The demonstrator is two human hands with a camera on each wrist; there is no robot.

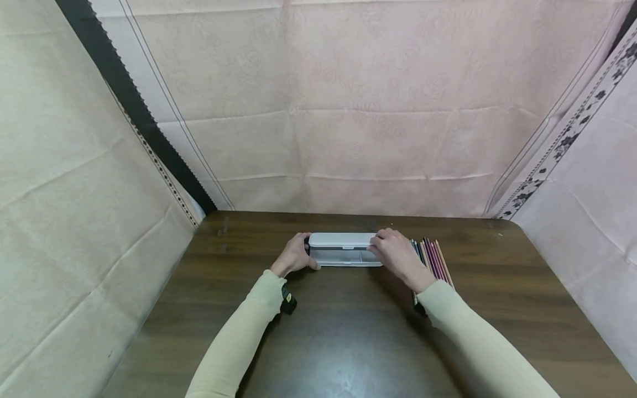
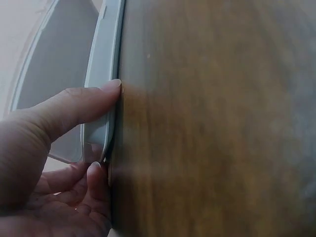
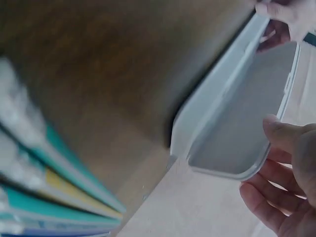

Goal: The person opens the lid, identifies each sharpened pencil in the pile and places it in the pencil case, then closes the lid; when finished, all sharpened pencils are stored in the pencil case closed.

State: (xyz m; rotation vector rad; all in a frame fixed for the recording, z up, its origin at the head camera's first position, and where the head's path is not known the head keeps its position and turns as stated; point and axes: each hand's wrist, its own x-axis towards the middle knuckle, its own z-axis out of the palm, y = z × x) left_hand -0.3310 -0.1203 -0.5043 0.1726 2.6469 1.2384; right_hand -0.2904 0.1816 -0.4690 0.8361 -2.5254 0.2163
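Note:
A white pencil case (image 1: 338,263) lies lengthwise near the far side of the table, its hinged lid (image 1: 343,239) raised. At the case's left end my left hand (image 1: 296,254) grips the base, thumb on the front wall and fingers curled at the end, as the left wrist view shows. My right hand (image 3: 291,168) pinches the lid's edge near its right end, thumb on the inner side and fingers behind. The grey inside of the lid (image 3: 247,108) shows in the right wrist view. Inside the base a small divider is visible, and I see no pencils there.
Several coloured pencils (image 1: 439,260) lie side by side just right of the case, partly under my right forearm. The brown wooden table (image 1: 328,342) ends at a pale cloth backdrop (image 1: 373,138), with more cloth on both sides.

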